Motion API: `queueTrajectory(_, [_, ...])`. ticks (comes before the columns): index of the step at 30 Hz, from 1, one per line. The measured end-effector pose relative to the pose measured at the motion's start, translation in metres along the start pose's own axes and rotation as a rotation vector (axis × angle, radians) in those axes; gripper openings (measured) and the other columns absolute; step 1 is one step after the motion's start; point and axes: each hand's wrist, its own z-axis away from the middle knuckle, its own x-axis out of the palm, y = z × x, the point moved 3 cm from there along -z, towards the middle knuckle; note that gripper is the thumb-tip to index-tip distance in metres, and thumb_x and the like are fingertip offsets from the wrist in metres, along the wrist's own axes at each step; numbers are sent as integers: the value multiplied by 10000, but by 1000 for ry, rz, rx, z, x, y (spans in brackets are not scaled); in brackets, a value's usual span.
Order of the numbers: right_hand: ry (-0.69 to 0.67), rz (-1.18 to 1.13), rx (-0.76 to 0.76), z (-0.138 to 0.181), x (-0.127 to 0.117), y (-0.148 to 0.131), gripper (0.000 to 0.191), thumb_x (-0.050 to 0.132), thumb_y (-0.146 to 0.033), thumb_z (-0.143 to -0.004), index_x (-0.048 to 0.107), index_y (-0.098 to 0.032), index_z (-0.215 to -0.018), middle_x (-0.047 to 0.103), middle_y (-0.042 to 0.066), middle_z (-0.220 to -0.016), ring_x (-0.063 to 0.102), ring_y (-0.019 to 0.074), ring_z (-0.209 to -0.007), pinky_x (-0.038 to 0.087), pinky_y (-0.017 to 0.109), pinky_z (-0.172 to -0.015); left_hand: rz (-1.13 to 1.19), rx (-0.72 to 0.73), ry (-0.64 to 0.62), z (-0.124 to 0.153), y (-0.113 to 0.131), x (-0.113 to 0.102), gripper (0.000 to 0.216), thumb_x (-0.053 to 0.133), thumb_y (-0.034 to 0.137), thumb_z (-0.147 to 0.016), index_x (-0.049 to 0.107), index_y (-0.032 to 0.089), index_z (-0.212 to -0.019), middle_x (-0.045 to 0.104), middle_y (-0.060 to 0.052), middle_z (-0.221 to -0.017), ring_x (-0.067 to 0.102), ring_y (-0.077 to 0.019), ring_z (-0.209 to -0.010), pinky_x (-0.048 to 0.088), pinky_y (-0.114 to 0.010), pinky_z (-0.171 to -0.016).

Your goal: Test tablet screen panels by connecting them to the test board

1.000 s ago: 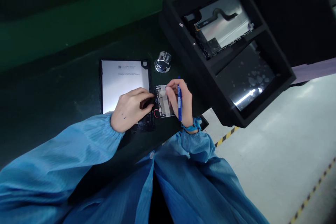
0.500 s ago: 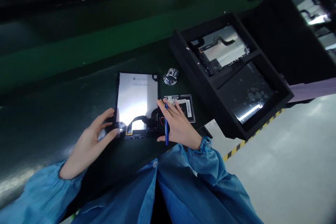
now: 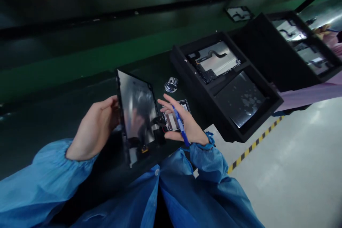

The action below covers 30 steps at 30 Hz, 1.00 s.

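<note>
A tablet screen assembly [image 3: 137,105] stands tilted up on the dark bench, its left side raised. My left hand [image 3: 93,126] grips that raised edge, with the fingertips hidden behind it. A black flex cable [image 3: 159,121] hangs at the screen's lower right. My right hand [image 3: 184,124] is just right of the screen, thumb and fingers apart, with a blue pen [image 3: 179,123] tucked across it. Partly under this hand lies a small part with a circuit board and a white-bordered black label [image 3: 184,105]. Beyond it sits a shiny metal piece [image 3: 171,84], possibly a roll.
A black divided tray [image 3: 176,57] to the right holds a screen assembly [image 3: 217,58] and a dark glass panel [image 3: 242,98]. Another black tray [image 3: 324,74] stands farther right, beside a person's pink sleeve [image 3: 307,96]. A further screen [image 3: 238,13] lies at the back.
The screen assembly went from lying flat to tilted up, raised at its left edge by my left hand. My right hand has come off the screen's edge, still with the pen. The view has shifted.
</note>
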Motion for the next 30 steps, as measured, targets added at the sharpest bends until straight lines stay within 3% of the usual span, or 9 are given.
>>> queueTrajectory(4, [181,-100,82,-3,0,-29,920,655,-577,-889,188,-236,-1604,593,151,-1420,711,200,-837,607,351,-721,-73,211,-258,-1,-8,20,387,563,357,-892,638,190,-1233,705,-56,-1074,658,-199,-911,542,-268,-719])
queueTrajectory(7, [225,-8,131,1,-6,-41,872,697,-474,-879,261,-212,-1587,733,61,-1085,651,161,-666,601,350,-685,-225,219,-578,-2,-25,20,359,577,345,-945,676,219,-1267,684,-71,-1263,647,-232,-1082,528,-304,-891])
queueTrajectory(9, [298,41,143,5,-16,-43,736,669,-371,-895,368,-215,-1548,732,15,-957,652,168,-685,608,368,-726,-295,183,-679,-6,-39,11,358,569,336,-969,678,234,-1295,655,-76,-1347,613,-260,-1199,495,-338,-992])
queueTrajectory(13, [512,5,198,8,-27,-31,589,592,-230,-867,528,-241,-1453,740,5,-1024,701,247,-991,591,446,-934,-104,204,-347,-28,-59,-15,401,615,358,-946,644,221,-1322,643,-89,-1379,526,-276,-1350,446,-404,-1108])
queueTrajectory(16, [578,-128,151,-1,-8,-17,573,552,-254,-880,527,-253,-1452,696,12,-1252,611,283,-1254,498,488,-1106,169,108,-29,-37,-64,-24,439,489,439,-987,673,131,-1240,697,-118,-1296,557,-266,-1332,427,-407,-1149])
queueTrajectory(19, [522,-192,113,-12,20,-7,588,560,-341,-922,467,-253,-1496,675,24,-1293,591,283,-1287,480,491,-1127,280,-91,191,-35,-61,-28,448,447,422,-1010,659,140,-1287,767,-77,-1154,641,-260,-1237,484,-398,-1108])
queueTrajectory(22, [364,-176,90,-10,29,0,656,534,-447,-976,321,-265,-1569,700,44,-1235,691,255,-1105,554,477,-1021,312,-221,197,-31,-55,-34,473,465,437,-1015,582,208,-1412,797,-31,-1038,725,-262,-1084,561,-419,-1022])
queueTrajectory(25, [256,-9,40,4,6,13,710,559,-526,-963,284,-282,-1571,642,77,-1370,693,249,-1126,543,479,-1035,295,-225,216,-32,-51,-45,482,421,424,-1041,514,241,-1477,802,-4,-969,763,-227,-962,602,-374,-955])
queueTrajectory(30, [168,573,169,26,-25,51,1087,826,-613,-685,334,-167,-1547,437,190,-1568,334,374,-1510,203,604,-1261,252,-249,242,-41,-47,-54,573,265,486,-1061,524,172,-1465,795,-42,-986,747,-242,-1028,620,-375,-921])
